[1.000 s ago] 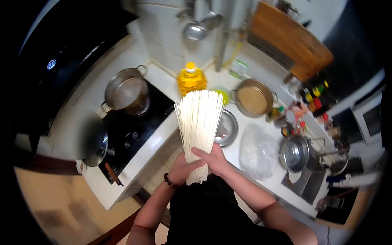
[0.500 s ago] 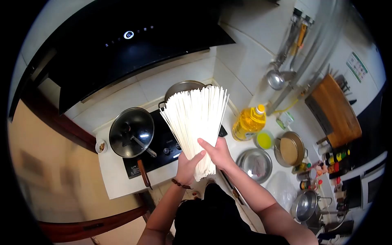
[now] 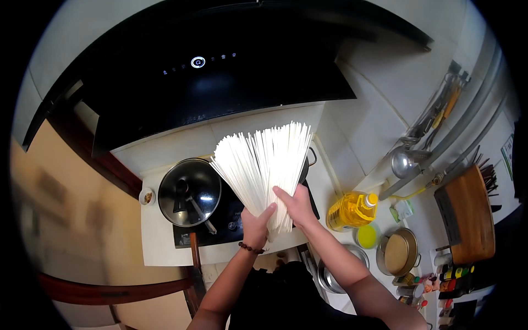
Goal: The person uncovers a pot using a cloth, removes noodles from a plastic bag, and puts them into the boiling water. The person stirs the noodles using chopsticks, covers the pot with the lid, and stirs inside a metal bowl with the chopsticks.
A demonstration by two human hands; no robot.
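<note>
A thick bundle of long white dried noodles (image 3: 269, 165) is gripped near its lower end by both hands. Its upper end fans out, with a slight parting along the middle. My left hand (image 3: 256, 225), a beaded bracelet on its wrist, is closed round the left part. On the right part, my right hand (image 3: 297, 206) is closed with the thumb laid across the front. The noodles are held up over the front of the black gas stove (image 3: 224, 237). Behind them, the pot (image 3: 312, 158) on the right burner is mostly hidden; one handle shows.
A lidded wok (image 3: 190, 192) sits on the left burner below the range hood (image 3: 220, 82). To the right stand an oil bottle (image 3: 352, 212), a green bowl (image 3: 367, 235), a pot (image 3: 397, 252) and a metal basin (image 3: 335, 275). Ladles (image 3: 407, 159) hang on the wall.
My view has shifted, so the surroundings sit lower in the frame. The fanned noodles have spread wider and a parting shows between two portions. Both hands keep their hold.
</note>
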